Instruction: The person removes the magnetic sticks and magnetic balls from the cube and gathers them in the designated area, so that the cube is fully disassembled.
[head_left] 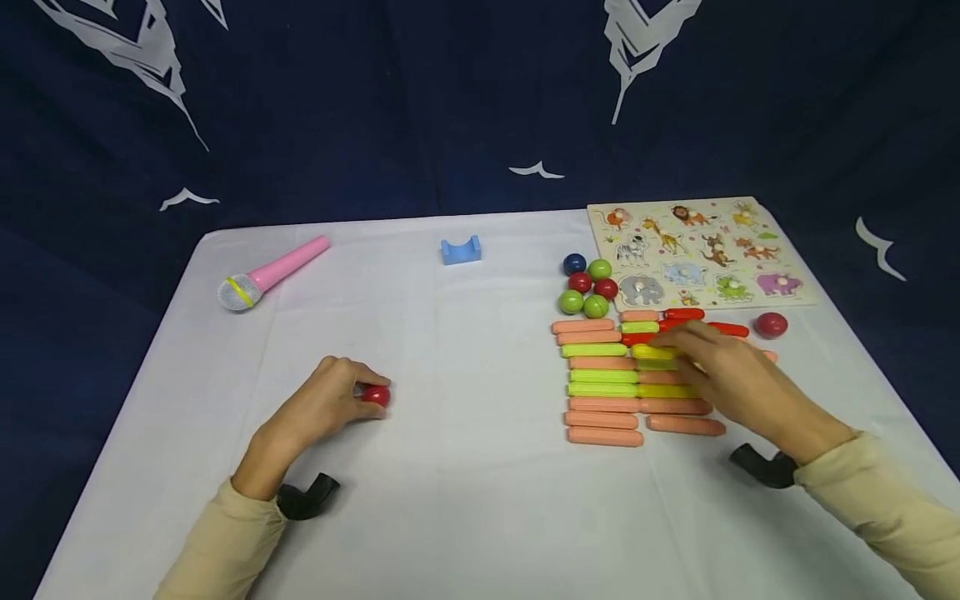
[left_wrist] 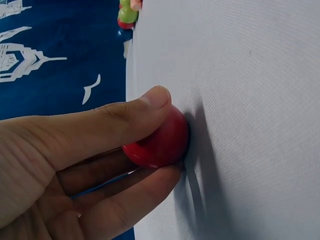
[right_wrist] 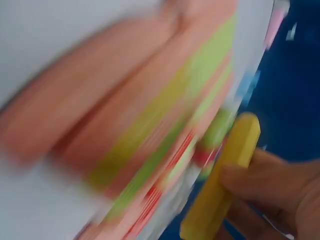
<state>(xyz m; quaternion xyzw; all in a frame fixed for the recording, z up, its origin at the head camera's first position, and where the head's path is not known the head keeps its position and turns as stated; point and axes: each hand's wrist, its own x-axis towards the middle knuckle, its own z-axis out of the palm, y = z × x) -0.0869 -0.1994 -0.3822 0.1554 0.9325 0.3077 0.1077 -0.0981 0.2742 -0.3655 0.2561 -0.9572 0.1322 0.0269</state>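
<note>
My left hand [head_left: 330, 400] pinches a shiny red ball [left_wrist: 162, 140] between thumb and fingers, low over the white cloth at centre-left. My right hand [head_left: 723, 375] grips a yellow stick [right_wrist: 222, 180] over the block of sticks; in the right wrist view it is lifted off them. Beneath it, salmon sticks [head_left: 603, 436], lime green sticks [head_left: 602, 389] and red sticks [head_left: 727, 329] lie side by side in two columns. My right hand hides part of the right column. The right wrist view is blurred over the sticks.
Beyond the sticks lie blue [head_left: 574, 264], green [head_left: 571, 302] and red balls [head_left: 605, 289], with an animal puzzle board [head_left: 690, 250] behind. Another red ball [head_left: 770, 325] sits right. A pink microphone [head_left: 285, 265] lies far left, a blue curved block [head_left: 461, 251] at back centre.
</note>
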